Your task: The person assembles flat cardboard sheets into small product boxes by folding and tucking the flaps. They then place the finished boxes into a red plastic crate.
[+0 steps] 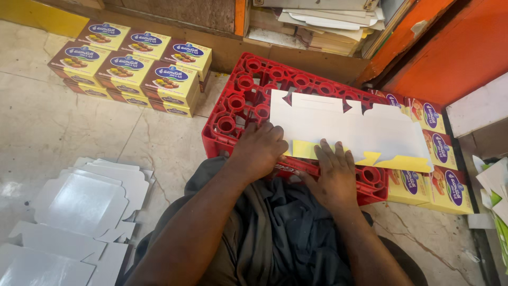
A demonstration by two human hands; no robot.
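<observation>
Hands press a flat white carton blank [344, 130] against the top of an upturned red bottle crate [238, 103] on a stone floor [63, 132]. The left hand [260, 148] lies flat, fingers together, on the blank's near left corner; the right hand [336, 172] rests palm down, fingers slightly spread, on its yellow near edge. Neither grips anything. Finished yellow-and-brown boxes [132, 66] stand stacked to the left of the crate, more printed boxes [434, 159] sit at its right side, and a loose pile of unfolded blanks [79, 212] lies at the lower left. The crate's top is all round sockets, so hard pressure over a hollow could dent or crease the card off its fold line. The blank also overhangs the crate's right end, where it could slide or tip.
</observation>
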